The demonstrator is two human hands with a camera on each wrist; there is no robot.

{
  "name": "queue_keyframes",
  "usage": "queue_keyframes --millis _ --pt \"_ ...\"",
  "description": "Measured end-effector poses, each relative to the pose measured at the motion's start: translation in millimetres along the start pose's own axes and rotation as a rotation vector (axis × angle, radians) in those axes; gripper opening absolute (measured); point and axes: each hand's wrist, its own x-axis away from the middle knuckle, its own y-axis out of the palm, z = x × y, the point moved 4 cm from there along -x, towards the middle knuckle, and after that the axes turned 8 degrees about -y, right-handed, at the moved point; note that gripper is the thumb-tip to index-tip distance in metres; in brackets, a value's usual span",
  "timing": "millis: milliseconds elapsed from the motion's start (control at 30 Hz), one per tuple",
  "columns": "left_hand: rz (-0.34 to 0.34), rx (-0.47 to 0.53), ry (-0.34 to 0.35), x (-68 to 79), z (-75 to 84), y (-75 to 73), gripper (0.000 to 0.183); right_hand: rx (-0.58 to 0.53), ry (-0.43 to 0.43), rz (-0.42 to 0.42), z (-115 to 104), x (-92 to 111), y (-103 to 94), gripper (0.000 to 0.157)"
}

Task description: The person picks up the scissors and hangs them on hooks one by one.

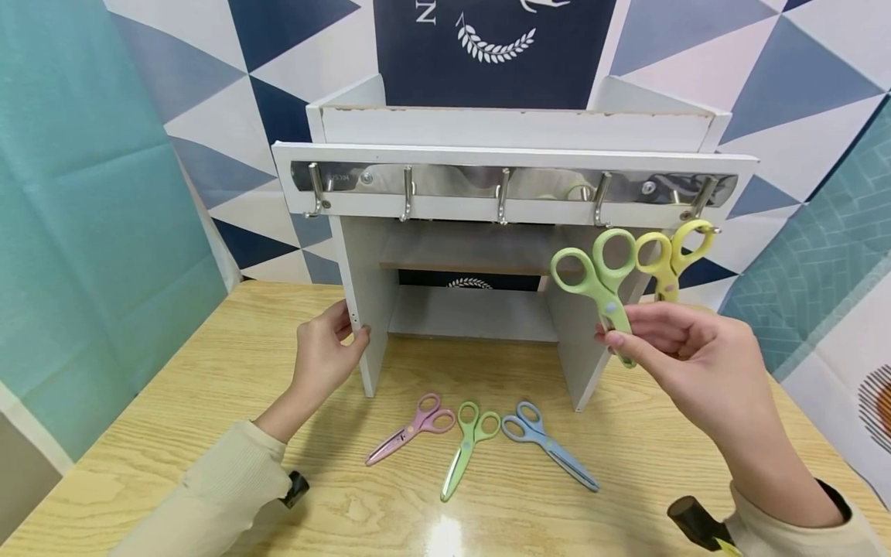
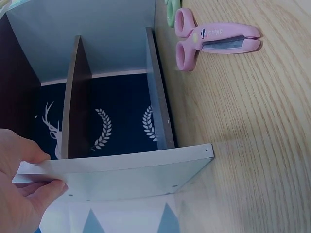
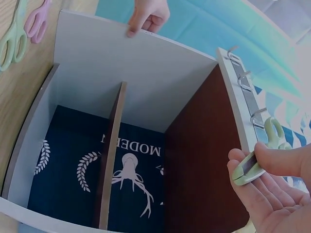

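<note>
My right hand (image 1: 703,363) pinches a pair of green scissors (image 1: 609,303) by the blade end, thumb on the near side and finger loops up. The scissors overlap the right part of the metal hook rail (image 1: 452,184) in the head view. Just behind them, yellow scissors (image 1: 666,269) hang by a loop from the rightmost hook. With thumb and fingers on either side, my left hand (image 1: 323,348) grips the front edge of the white shelf unit's left side panel (image 1: 358,309). In the left wrist view, that hand (image 2: 22,179) pinches the same panel edge.
Pink scissors (image 1: 412,430), a second pair of green scissors (image 1: 468,441) and blue scissors (image 1: 546,442) lie on the wooden table (image 1: 348,510) in front of the unit. Several hooks line the rail across its front. A patterned wall (image 1: 209,85) stands behind.
</note>
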Motion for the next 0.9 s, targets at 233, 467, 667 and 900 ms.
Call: queue_keyframes --millis 233,467,667,900 --pt "-0.001 0.011 0.001 0.4 -0.8 0.4 0.041 0.024 0.019 0.0 -0.6 -2.5 -1.0 0.02" --pt "-0.002 0.013 -0.004 0.6 -1.5 0.6 0.041 0.041 0.019 0.011 -0.6 -5.5 -0.3 0.021" --pt "0.003 0.008 -0.006 -0.3 -0.7 0.0 0.04 0.036 0.011 0.016 -2.0 -7.9 -0.4 0.021" --pt "-0.001 0.016 -0.004 -0.5 -0.5 0.1 0.04 0.023 0.009 0.017 -2.7 -9.2 -0.4 0.02"
